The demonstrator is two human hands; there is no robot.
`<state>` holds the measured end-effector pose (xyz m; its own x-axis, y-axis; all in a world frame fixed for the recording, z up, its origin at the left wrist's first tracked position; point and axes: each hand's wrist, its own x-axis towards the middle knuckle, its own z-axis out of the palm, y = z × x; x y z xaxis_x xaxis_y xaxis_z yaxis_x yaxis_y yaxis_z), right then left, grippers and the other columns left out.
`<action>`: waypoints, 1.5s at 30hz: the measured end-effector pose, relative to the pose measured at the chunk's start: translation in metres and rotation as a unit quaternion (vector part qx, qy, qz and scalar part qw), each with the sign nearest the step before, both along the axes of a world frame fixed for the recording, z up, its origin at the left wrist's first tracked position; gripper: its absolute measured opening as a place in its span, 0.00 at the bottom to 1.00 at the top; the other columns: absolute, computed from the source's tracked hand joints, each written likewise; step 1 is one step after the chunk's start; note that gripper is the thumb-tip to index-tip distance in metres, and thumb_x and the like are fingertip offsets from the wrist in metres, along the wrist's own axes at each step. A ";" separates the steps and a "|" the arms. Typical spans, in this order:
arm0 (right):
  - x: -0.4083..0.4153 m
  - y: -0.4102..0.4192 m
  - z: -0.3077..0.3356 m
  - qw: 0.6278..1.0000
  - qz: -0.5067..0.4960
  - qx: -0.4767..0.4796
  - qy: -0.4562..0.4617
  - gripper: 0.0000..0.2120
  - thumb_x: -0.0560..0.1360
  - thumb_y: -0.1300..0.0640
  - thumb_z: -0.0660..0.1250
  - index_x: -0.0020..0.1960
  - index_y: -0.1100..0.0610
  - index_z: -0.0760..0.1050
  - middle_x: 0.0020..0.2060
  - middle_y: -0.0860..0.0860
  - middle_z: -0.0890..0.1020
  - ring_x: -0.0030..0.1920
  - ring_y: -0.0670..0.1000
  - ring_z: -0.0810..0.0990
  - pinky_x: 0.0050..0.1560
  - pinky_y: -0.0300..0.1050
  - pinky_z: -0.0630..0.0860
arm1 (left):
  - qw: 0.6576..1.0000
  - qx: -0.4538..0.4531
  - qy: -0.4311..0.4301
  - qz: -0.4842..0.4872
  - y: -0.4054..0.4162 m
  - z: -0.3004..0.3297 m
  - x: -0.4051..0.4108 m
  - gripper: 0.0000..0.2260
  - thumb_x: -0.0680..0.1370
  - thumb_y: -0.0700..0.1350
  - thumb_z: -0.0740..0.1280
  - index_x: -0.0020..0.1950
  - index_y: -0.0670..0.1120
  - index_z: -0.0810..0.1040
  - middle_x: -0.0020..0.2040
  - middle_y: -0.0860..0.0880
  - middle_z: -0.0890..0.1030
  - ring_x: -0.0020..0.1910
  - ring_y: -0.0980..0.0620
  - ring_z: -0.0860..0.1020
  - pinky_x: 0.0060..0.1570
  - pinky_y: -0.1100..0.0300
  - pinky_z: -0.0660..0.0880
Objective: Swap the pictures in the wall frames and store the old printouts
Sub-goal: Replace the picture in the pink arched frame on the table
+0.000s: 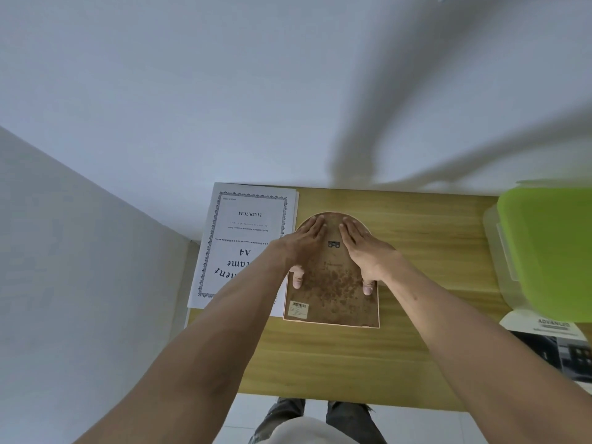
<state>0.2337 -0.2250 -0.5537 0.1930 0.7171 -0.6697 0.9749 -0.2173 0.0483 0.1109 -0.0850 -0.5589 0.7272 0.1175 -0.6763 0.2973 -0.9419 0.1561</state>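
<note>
An arched frame [331,283] is laid face down near the table's [416,251] far edge, pressed flat under the open left hand [302,243] and right hand [365,251], presumably to seat its backing.

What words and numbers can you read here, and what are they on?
"21x29.7CM" and "A4": upside down on the white insert sheet.
"ame": part of a word there, the rest hidden by the left arm.
"ADVANCE": on the printout at the right edge, cut off.
Barcode sticker on the frame back: too small to read.
</note>
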 end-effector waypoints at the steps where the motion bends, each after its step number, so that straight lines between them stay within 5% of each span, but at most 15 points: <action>1: 0.000 0.000 -0.001 1.000 -0.004 -0.001 0.003 0.75 0.58 0.47 0.84 0.76 0.65 0.27 0.76 0.60 0.30 0.78 0.58 0.32 0.79 0.48 0.47 | 1.000 0.003 0.000 0.005 0.000 -0.001 -0.001 0.70 0.58 0.50 0.84 0.77 0.39 0.31 0.77 0.44 0.30 0.77 0.46 0.32 0.78 0.50 0.49; 8: -0.007 -0.009 0.007 0.999 -0.020 0.026 -0.014 0.69 0.62 0.48 0.82 0.78 0.63 0.31 0.78 0.58 0.34 0.79 0.57 0.38 0.79 0.48 0.47 | 0.998 0.015 -0.040 0.037 -0.009 -0.003 -0.015 0.65 0.61 0.46 0.83 0.77 0.40 0.33 0.77 0.43 0.31 0.77 0.46 0.32 0.76 0.53 0.41; 12: -0.019 -0.037 0.015 0.992 -0.090 0.079 0.029 0.52 0.70 0.57 0.77 0.81 0.57 0.45 0.80 0.55 0.44 0.80 0.56 0.48 0.76 0.51 0.60 | 0.981 -0.020 -0.121 0.150 -0.024 -0.003 -0.041 0.51 0.66 0.42 0.79 0.79 0.41 0.48 0.78 0.39 0.47 0.78 0.40 0.47 0.77 0.47 0.48; 15: -0.031 -0.054 0.017 0.937 -0.283 0.175 0.106 0.39 0.74 0.59 0.70 0.80 0.50 0.54 0.79 0.50 0.52 0.75 0.56 0.64 0.64 0.49 0.74 | 0.925 -0.054 -0.208 0.313 -0.035 -0.001 -0.055 0.28 0.69 0.41 0.72 0.68 0.43 0.68 0.62 0.40 0.71 0.63 0.39 0.70 0.63 0.46 0.72; 18: -0.044 -0.057 0.013 0.837 -0.467 0.253 0.129 0.33 0.74 0.60 0.68 0.77 0.53 0.62 0.71 0.53 0.69 0.67 0.55 0.73 0.64 0.52 0.75 | 0.877 -0.045 -0.229 0.420 -0.042 0.007 -0.055 0.09 0.72 0.36 0.61 0.50 0.38 0.77 0.48 0.39 0.79 0.47 0.39 0.78 0.46 0.47 0.79; 22: -0.053 -0.055 0.011 0.751 -0.581 0.268 0.164 0.19 0.74 0.64 0.64 0.64 0.57 0.75 0.56 0.54 0.82 0.51 0.55 0.80 0.51 0.48 0.79 | 0.791 -0.132 -0.236 0.548 -0.043 0.015 -0.055 0.15 0.73 0.35 0.63 0.59 0.40 0.77 0.53 0.44 0.81 0.48 0.44 0.79 0.48 0.50 0.80; 26: -0.053 -0.062 0.021 0.710 -0.612 0.308 0.160 0.15 0.76 0.65 0.64 0.62 0.57 0.78 0.57 0.55 0.82 0.51 0.56 0.80 0.51 0.46 0.76 | 0.712 -0.201 -0.270 0.617 -0.043 0.018 -0.060 0.24 0.71 0.34 0.70 0.67 0.41 0.74 0.57 0.47 0.80 0.55 0.47 0.78 0.57 0.52 0.77; 30: -0.052 -0.070 0.038 0.666 -0.629 0.366 0.164 0.18 0.76 0.64 0.67 0.65 0.56 0.78 0.58 0.53 0.83 0.53 0.55 0.81 0.55 0.48 0.77 | 0.604 -0.299 -0.278 0.684 -0.047 0.030 -0.064 0.28 0.65 0.34 0.77 0.64 0.43 0.78 0.53 0.49 0.81 0.54 0.48 0.80 0.59 0.50 0.77; 32: -0.051 -0.074 0.049 0.654 -0.627 0.391 0.163 0.19 0.75 0.64 0.68 0.64 0.54 0.79 0.57 0.52 0.83 0.50 0.52 0.81 0.55 0.48 0.78 | 0.574 -0.335 -0.280 0.693 -0.048 0.038 -0.066 0.20 0.64 0.33 0.77 0.54 0.45 0.82 0.49 0.50 0.83 0.51 0.48 0.82 0.58 0.51 0.78; 34: -0.050 -0.077 0.060 0.642 -0.623 0.414 0.165 0.19 0.74 0.63 0.69 0.64 0.54 0.79 0.57 0.51 0.84 0.50 0.50 0.80 0.54 0.46 0.77 | 0.577 -0.365 -0.281 0.674 -0.048 0.052 -0.066 0.13 0.65 0.33 0.77 0.45 0.47 0.84 0.44 0.49 0.85 0.48 0.49 0.83 0.56 0.53 0.78; 38: -0.049 -0.087 0.082 0.629 -0.613 0.432 0.206 0.22 0.76 0.60 0.70 0.70 0.53 0.74 0.62 0.51 0.81 0.58 0.50 0.80 0.56 0.41 0.73 | 0.586 -0.408 -0.302 0.632 -0.052 0.086 -0.067 0.15 0.69 0.34 0.76 0.51 0.49 0.82 0.43 0.48 0.86 0.43 0.49 0.84 0.45 0.56 0.79; 41: -0.050 -0.092 0.102 0.663 -0.568 0.419 0.250 0.24 0.78 0.57 0.68 0.73 0.50 0.69 0.65 0.48 0.78 0.55 0.47 0.77 0.54 0.41 0.73 | 0.594 -0.402 -0.340 0.608 -0.060 0.111 -0.070 0.15 0.69 0.34 0.76 0.49 0.50 0.82 0.44 0.43 0.86 0.44 0.46 0.85 0.44 0.53 0.81; 45: -0.054 -0.089 0.134 0.709 -0.513 0.422 0.237 0.26 0.81 0.52 0.64 0.77 0.50 0.63 0.68 0.52 0.76 0.62 0.54 0.78 0.47 0.45 0.76 | 0.634 -0.337 -0.418 0.556 -0.084 0.143 -0.072 0.14 0.69 0.35 0.74 0.48 0.52 0.86 0.38 0.46 0.86 0.36 0.51 0.84 0.39 0.61 0.77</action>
